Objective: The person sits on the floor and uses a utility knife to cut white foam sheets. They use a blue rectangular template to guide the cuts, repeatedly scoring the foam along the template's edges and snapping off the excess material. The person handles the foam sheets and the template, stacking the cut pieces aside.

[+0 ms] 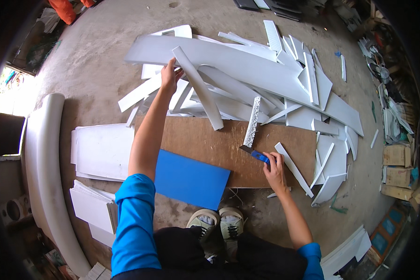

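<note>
My left hand reaches far forward and grips a long white plastic strip that lies slanted on top of a pile of white offcuts. My right hand rests on a brown board and is closed around a blue utility knife, blade pointing left toward a narrow ribbed white piece. A blue sheet lies on the board's near left corner, just in front of my shoes.
Stacks of white panels sit at the left beside a long curved white moulding. More white strips lie at the right of the board. Cardboard boxes and clutter line the right edge on the concrete floor.
</note>
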Action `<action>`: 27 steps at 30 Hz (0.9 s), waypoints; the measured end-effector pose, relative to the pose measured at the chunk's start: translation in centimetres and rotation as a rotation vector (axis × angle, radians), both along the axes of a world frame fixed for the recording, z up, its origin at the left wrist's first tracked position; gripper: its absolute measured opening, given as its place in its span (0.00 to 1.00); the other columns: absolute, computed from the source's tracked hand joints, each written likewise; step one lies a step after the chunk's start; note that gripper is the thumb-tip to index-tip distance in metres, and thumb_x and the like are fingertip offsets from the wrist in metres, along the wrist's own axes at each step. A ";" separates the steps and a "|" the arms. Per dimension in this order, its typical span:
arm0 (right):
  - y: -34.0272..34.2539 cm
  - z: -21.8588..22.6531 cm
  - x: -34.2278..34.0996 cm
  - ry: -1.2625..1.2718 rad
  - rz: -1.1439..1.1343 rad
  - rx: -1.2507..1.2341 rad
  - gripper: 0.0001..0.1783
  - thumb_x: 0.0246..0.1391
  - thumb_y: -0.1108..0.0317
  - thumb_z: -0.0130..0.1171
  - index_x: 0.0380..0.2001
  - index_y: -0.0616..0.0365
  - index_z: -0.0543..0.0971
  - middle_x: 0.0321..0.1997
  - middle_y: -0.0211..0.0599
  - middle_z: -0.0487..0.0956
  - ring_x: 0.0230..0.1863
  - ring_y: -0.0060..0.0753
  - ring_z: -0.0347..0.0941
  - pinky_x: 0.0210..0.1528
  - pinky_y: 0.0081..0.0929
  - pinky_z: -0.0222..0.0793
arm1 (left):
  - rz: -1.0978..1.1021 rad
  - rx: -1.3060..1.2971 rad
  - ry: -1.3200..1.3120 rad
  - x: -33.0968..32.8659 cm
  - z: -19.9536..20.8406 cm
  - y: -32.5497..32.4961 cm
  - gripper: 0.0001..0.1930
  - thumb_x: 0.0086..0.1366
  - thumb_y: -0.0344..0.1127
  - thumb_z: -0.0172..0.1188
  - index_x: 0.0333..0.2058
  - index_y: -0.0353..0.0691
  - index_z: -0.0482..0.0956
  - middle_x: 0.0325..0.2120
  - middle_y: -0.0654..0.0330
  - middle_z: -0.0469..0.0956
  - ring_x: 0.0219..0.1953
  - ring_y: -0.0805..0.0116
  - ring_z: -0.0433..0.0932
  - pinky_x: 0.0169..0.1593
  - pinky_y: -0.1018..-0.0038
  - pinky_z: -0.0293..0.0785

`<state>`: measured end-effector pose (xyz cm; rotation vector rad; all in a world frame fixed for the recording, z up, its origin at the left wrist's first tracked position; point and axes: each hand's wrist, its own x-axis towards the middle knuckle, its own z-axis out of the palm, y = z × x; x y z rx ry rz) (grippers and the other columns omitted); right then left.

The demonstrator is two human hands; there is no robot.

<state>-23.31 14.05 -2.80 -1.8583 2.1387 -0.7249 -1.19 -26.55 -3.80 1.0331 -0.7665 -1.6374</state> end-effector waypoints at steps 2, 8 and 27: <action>0.6 -0.1 -0.4 0.006 -0.017 -0.004 0.23 0.41 0.79 0.55 0.45 0.58 0.68 0.42 0.43 0.63 0.45 0.46 0.61 0.47 0.39 0.61 | -0.215 -0.132 -0.038 -0.3 3.7 0.7 0.20 0.62 0.42 0.48 0.45 0.30 0.62 0.42 0.49 0.68 0.31 0.59 0.76 0.34 0.70 0.75; 0.6 0.3 -0.3 0.053 -0.013 -0.079 0.21 0.44 0.74 0.56 0.44 0.59 0.68 0.42 0.43 0.64 0.46 0.46 0.61 0.48 0.39 0.60 | -0.083 -0.326 -0.127 -1.8 15.2 3.7 0.19 0.64 0.40 0.45 0.46 0.30 0.60 0.39 0.49 0.70 0.29 0.59 0.77 0.31 0.70 0.76; -6.9 9.3 -6.2 -1.920 -0.447 -0.499 0.17 0.51 0.69 0.47 0.44 0.66 0.64 0.44 0.48 0.68 0.47 0.47 0.68 0.48 0.44 0.72 | 0.029 -0.239 0.350 13.6 28.5 29.2 0.16 0.57 0.36 0.43 0.37 0.28 0.57 0.41 0.36 0.65 0.48 0.37 0.66 0.55 0.47 0.64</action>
